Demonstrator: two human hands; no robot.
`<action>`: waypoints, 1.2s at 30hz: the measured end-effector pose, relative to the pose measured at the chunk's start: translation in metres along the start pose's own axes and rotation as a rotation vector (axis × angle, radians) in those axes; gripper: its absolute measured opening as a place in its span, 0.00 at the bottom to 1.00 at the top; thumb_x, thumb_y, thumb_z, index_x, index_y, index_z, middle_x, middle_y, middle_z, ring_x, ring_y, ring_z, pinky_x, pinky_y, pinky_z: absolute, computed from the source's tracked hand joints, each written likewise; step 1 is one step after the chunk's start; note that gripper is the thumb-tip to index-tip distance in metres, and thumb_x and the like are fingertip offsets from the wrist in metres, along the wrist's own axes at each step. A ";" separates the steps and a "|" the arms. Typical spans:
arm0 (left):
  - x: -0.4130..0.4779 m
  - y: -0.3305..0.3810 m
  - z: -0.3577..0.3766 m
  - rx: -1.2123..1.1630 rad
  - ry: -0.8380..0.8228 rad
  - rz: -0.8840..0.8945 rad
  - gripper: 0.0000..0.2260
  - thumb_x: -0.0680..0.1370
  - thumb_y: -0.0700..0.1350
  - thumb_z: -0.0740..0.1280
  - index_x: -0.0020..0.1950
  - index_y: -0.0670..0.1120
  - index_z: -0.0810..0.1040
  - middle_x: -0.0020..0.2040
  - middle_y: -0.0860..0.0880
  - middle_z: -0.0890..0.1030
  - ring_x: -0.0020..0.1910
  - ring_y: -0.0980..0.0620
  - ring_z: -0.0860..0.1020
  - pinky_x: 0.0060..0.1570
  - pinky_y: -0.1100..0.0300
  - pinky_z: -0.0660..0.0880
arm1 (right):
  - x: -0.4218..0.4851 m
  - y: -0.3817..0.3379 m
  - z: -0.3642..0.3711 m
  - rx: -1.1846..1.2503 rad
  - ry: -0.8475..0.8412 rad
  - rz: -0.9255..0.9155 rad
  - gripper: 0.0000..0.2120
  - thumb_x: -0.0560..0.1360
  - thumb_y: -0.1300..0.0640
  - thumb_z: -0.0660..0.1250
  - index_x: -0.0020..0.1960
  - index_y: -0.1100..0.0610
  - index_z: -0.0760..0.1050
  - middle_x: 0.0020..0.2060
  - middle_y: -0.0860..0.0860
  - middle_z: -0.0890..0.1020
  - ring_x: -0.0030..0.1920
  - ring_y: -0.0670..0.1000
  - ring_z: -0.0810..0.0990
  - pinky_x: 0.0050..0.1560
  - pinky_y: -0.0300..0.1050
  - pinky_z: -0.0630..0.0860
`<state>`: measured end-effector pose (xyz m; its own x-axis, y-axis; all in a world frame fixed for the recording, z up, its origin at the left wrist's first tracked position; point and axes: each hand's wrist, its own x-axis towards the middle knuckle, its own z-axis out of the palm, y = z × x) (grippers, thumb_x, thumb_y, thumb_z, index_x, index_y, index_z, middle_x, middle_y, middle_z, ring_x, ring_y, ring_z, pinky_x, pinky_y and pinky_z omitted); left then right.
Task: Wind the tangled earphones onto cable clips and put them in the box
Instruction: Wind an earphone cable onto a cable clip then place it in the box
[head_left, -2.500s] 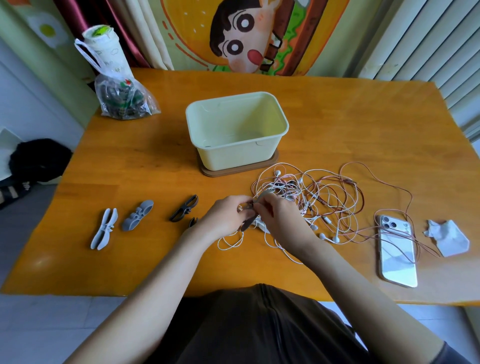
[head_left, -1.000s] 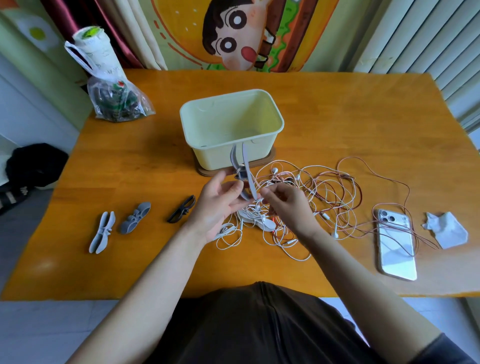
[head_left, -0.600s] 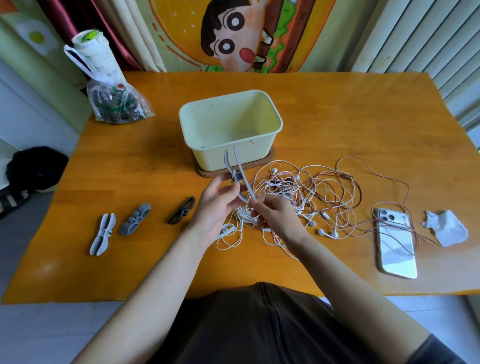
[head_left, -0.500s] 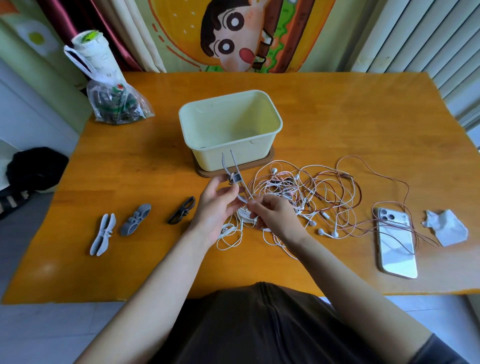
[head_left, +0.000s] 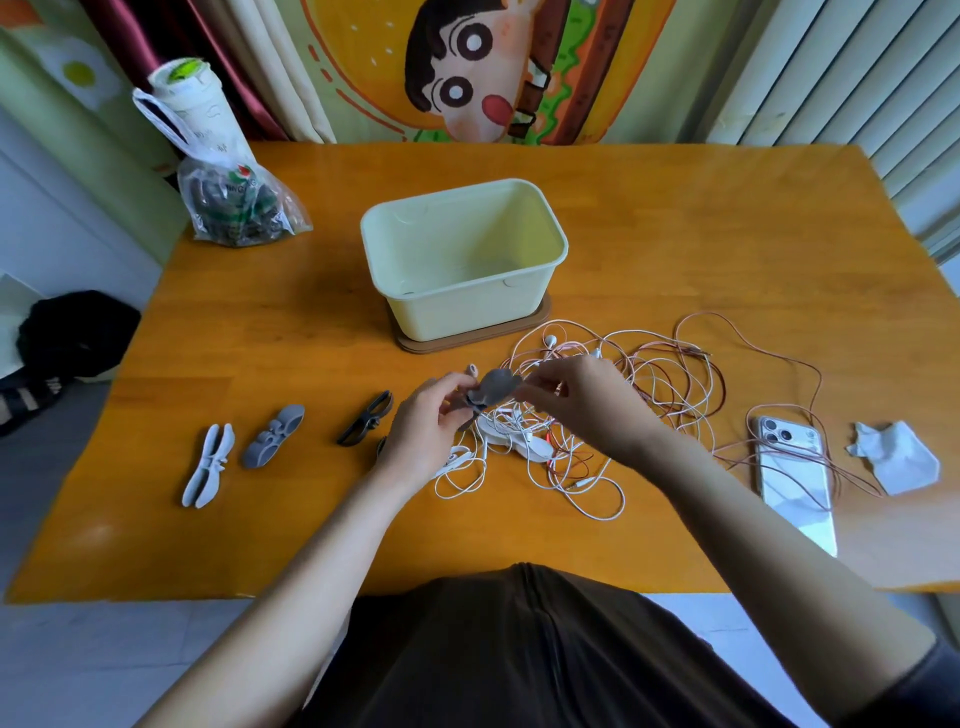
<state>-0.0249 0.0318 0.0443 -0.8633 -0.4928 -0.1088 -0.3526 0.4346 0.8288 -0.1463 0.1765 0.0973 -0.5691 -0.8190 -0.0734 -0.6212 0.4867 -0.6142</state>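
Grey clip (head_left: 497, 388) wings, upright a moment ago, now folded down; my left hand (head_left: 428, 434) and right hand (head_left: 589, 405) both pinch it. Winding not started: earphones (head_left: 549, 340) tangled, box (head_left: 467, 317) empty.

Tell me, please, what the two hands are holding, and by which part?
One grey cable clip, held between both: the left hand pinches its lower left end, the right hand pinches the wing at its upper right.

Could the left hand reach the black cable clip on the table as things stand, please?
Probably yes: the black cable clip lies just left of the left hand, nothing between. That hand and the right hand pinch a grey cable clip, so it should release first.
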 end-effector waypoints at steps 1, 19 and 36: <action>0.000 0.001 0.000 -0.003 -0.030 0.004 0.12 0.78 0.35 0.65 0.59 0.46 0.77 0.52 0.49 0.79 0.46 0.58 0.75 0.41 0.78 0.70 | 0.001 0.002 -0.004 -0.001 0.031 -0.007 0.09 0.76 0.53 0.66 0.46 0.58 0.81 0.36 0.47 0.79 0.33 0.44 0.74 0.34 0.39 0.70; -0.001 0.048 -0.003 -0.870 -0.053 -0.032 0.14 0.78 0.33 0.61 0.58 0.50 0.75 0.52 0.52 0.82 0.61 0.49 0.77 0.66 0.50 0.71 | 0.000 0.001 0.018 0.582 0.165 0.187 0.11 0.79 0.57 0.61 0.42 0.60 0.77 0.28 0.49 0.75 0.25 0.41 0.70 0.28 0.35 0.69; 0.005 0.017 0.004 -0.251 0.286 -0.031 0.09 0.77 0.35 0.67 0.52 0.48 0.76 0.49 0.51 0.81 0.47 0.57 0.79 0.41 0.73 0.73 | -0.014 -0.016 0.036 0.309 0.088 0.056 0.08 0.79 0.56 0.63 0.51 0.58 0.79 0.34 0.43 0.78 0.33 0.41 0.76 0.34 0.32 0.72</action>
<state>-0.0371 0.0403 0.0558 -0.7057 -0.7085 -0.0080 -0.2467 0.2352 0.9401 -0.1092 0.1692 0.0802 -0.6505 -0.7576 -0.0536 -0.4028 0.4040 -0.8213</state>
